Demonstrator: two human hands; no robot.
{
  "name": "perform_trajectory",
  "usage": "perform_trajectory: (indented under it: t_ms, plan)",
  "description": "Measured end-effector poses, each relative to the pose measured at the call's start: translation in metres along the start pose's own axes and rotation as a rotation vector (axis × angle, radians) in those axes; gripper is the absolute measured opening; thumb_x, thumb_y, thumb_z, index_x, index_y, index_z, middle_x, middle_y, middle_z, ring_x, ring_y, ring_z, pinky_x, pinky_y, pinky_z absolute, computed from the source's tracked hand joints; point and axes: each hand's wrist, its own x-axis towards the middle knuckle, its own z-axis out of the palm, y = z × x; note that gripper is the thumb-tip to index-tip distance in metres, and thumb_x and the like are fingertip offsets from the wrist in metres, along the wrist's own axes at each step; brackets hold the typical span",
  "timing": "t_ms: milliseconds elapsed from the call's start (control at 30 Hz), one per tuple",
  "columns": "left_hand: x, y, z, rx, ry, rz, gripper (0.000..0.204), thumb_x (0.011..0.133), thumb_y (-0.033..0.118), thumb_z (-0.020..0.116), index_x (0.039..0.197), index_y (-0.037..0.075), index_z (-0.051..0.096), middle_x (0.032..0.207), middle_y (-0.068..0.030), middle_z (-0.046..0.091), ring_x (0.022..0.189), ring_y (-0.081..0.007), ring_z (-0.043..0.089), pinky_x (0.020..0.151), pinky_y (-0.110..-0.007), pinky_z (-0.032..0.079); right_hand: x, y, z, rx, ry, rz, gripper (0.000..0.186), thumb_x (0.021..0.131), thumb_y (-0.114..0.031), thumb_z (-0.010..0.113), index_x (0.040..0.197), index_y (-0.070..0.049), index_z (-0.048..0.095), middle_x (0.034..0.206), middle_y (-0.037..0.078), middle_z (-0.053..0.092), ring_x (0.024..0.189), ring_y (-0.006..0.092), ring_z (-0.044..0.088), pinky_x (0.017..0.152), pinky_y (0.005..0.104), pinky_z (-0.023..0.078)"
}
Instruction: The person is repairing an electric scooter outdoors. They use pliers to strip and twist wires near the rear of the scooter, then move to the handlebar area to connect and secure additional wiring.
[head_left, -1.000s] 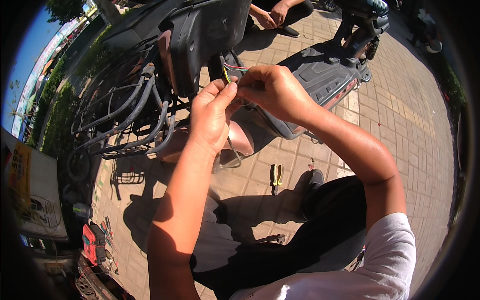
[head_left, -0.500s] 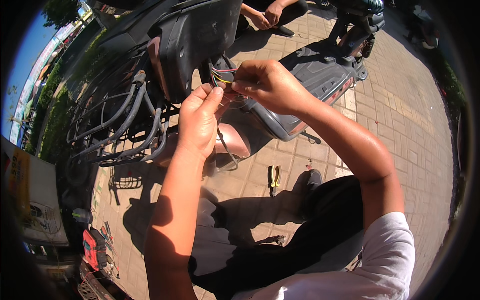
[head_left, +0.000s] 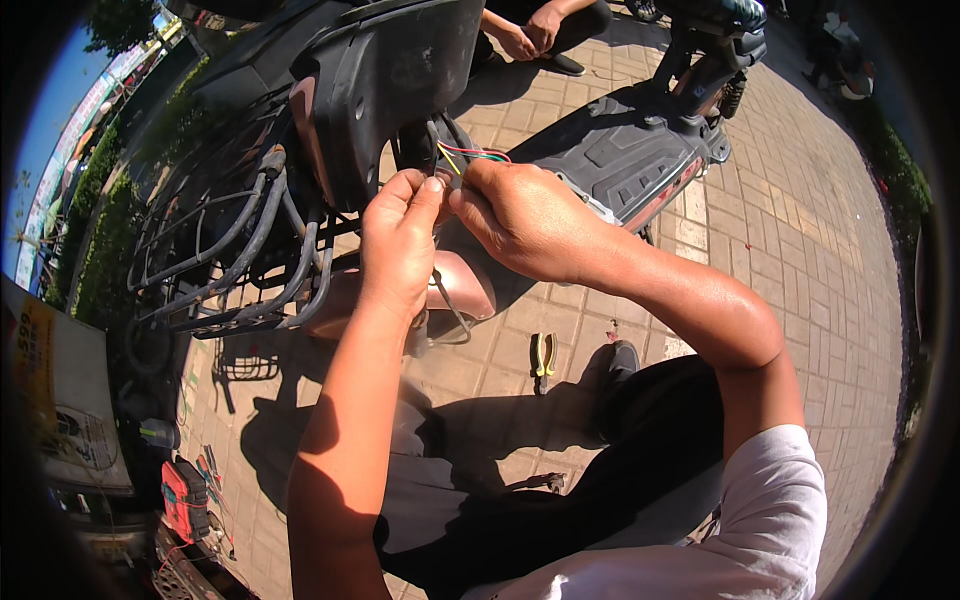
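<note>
Thin coloured wires (head_left: pixel 451 153), among them red, yellow and green ones, come out below the dark front panel (head_left: pixel 395 90) of an electric scooter. My left hand (head_left: pixel 398 235) pinches wire ends between thumb and forefinger. Close beside it, my right hand (head_left: pixel 525 215) is closed with its fingertips on the yellow wire; a red and a green strand run over its back near the knuckles. The exact ends between the fingertips are hidden. Below the hands is the scooter's pinkish fender (head_left: pixel 462 285), with a dark cable hanging in front of it.
Yellow-handled pliers (head_left: pixel 543 362) lie on the brick paving near my shoe (head_left: pixel 622 362). A metal basket (head_left: pixel 235 255) sticks out at left, and the scooter's footboard (head_left: pixel 630 150) extends right. A red-and-black meter (head_left: pixel 185 498) rests lower left. Another person's clasped hands (head_left: pixel 532 35) are beyond the scooter.
My right hand has lowered and turned, its fingertips now close to my left thumb. The wires have shifted, with the red and green strands now spread to the right above the hand.
</note>
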Motion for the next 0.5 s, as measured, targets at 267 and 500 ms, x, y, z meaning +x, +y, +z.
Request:
perform_trajectory:
  t_ms: [267, 500]
  plan:
    - [0.0005, -0.0002, 0.0025, 0.012, -0.02, 0.005, 0.012, 0.1, 0.01, 0.055, 0.094, 0.003, 0.062, 0.09, -0.0012, 0.064, 0.081, -0.0079, 0.058, 0.08, -0.024, 0.048, -0.0053, -0.006, -0.0005, -0.089, 0.026, 0.016, 0.021, 0.093, -0.016, 0.058, 0.086, 0.004, 0.056, 0.07, 0.023, 0.062, 0.068, 0.0434, 0.063, 0.06, 0.0469, 0.049]
    - [0.0017, -0.0041, -0.0013, 0.001, -0.046, 0.007, 0.01, 0.1, 0.011, 0.056, 0.098, 0.004, 0.063, 0.092, -0.0017, 0.065, 0.082, -0.0087, 0.059, 0.078, -0.025, 0.047, -0.0071, -0.0049, 0.0003, -0.071, 0.033, 0.012, 0.021, 0.093, -0.016, 0.059, 0.086, 0.004, 0.056, 0.073, 0.024, 0.063, 0.07, 0.0433, 0.063, 0.061, 0.0462, 0.049]
